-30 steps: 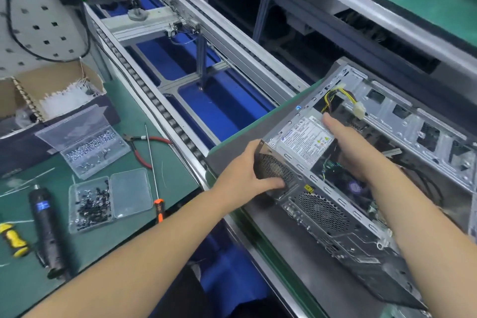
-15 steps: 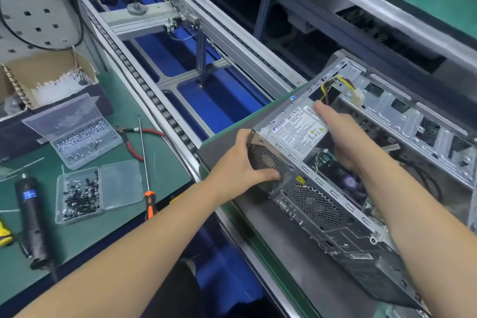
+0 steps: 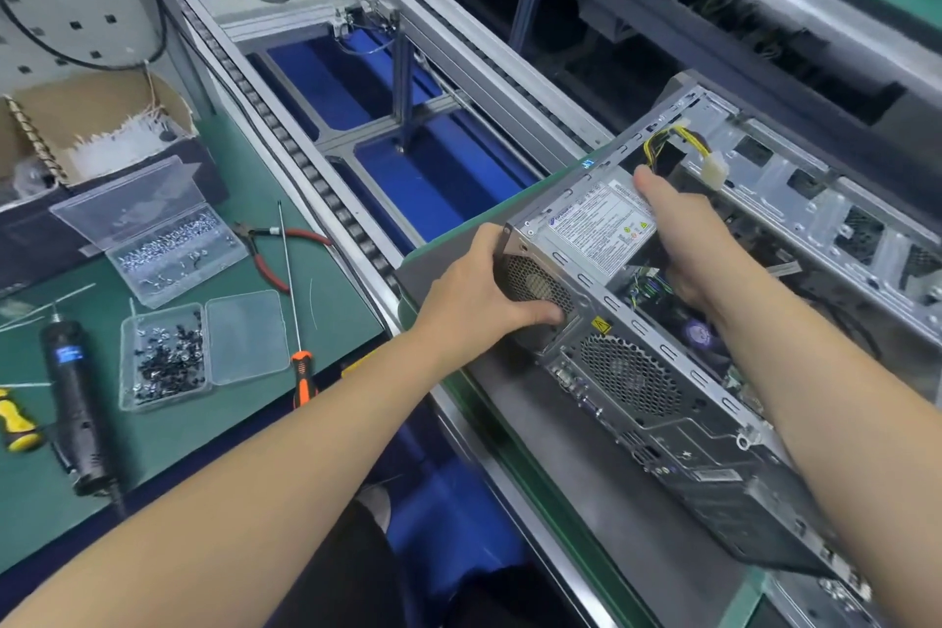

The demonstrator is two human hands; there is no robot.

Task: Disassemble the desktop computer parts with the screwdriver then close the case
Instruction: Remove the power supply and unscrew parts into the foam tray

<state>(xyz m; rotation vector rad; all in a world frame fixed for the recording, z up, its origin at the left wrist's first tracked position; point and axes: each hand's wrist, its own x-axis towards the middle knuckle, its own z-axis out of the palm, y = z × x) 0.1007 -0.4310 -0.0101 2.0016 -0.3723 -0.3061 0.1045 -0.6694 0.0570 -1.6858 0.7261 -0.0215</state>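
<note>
Left hand [image 3: 471,293] wrapped round the near corner of the grey metal power supply box with the white label [image 3: 594,232], fingers curled onto its mesh fan grille, thumb up along the edge. Right hand [image 3: 685,240] gripping the same box from the far side, thumb laid across the top by the label, fingers tucked down inside and hidden. Power supply sitting in the upper corner of the open silver desktop case [image 3: 764,372], tipped up a bit compared to half a second back, both hands riding along with it. Yellow and black cable bundle with a white plug [image 3: 701,158] sticking out just beyond the power supply. Orange-handled long screwdriver [image 3: 295,316] lying well left of the case on the green bench mat [image 3: 265,219], untouched. Black electric screwdriver [image 3: 76,403] further left still.
</note>
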